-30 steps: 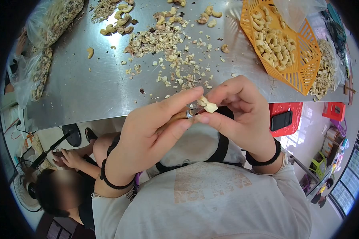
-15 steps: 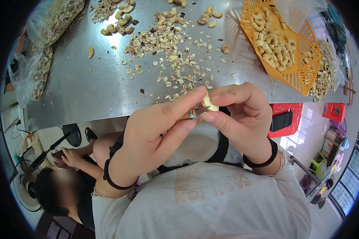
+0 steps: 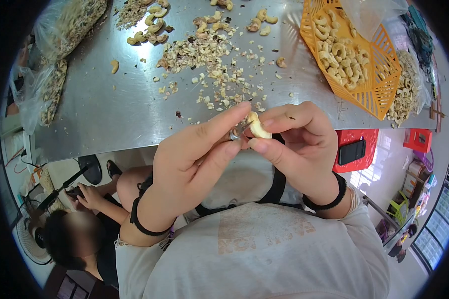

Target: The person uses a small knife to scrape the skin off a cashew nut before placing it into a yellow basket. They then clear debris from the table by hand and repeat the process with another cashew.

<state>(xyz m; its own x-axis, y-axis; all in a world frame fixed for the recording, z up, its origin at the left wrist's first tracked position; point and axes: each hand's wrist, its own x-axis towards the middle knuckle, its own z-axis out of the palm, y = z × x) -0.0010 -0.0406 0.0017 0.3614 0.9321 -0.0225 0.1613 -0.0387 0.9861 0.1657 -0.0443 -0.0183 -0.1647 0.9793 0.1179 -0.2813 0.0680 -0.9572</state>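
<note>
My left hand (image 3: 189, 154) is closed on a small knife (image 3: 237, 133), its metal collar and short blade showing between thumb and forefinger. The rest of the handle is hidden in the fingers. A pale cashew nut (image 3: 260, 127) is pinched between the thumb and forefinger of my right hand (image 3: 302, 139). The blade's tip is at the nut's left side; whether it touches cannot be made out. Both hands are held over the table's near edge. Beyond them lie peeled flakes and scraps (image 3: 197, 54) on the metal table (image 3: 114, 109).
An orange basket (image 3: 384, 94) holds cashews at right, beside a bag of nuts (image 3: 406, 92). Loose cashews (image 3: 155, 25) lie at the back. Filled plastic bags (image 3: 75, 30) stand at left. A phone (image 3: 351, 152) rests on a red stool (image 3: 369, 162). Another person (image 3: 105, 207) sits at left.
My left hand has drawn slightly left with the knife, away from the nut. More of the cashew's curved shape now shows in my right hand, which has barely moved.
</note>
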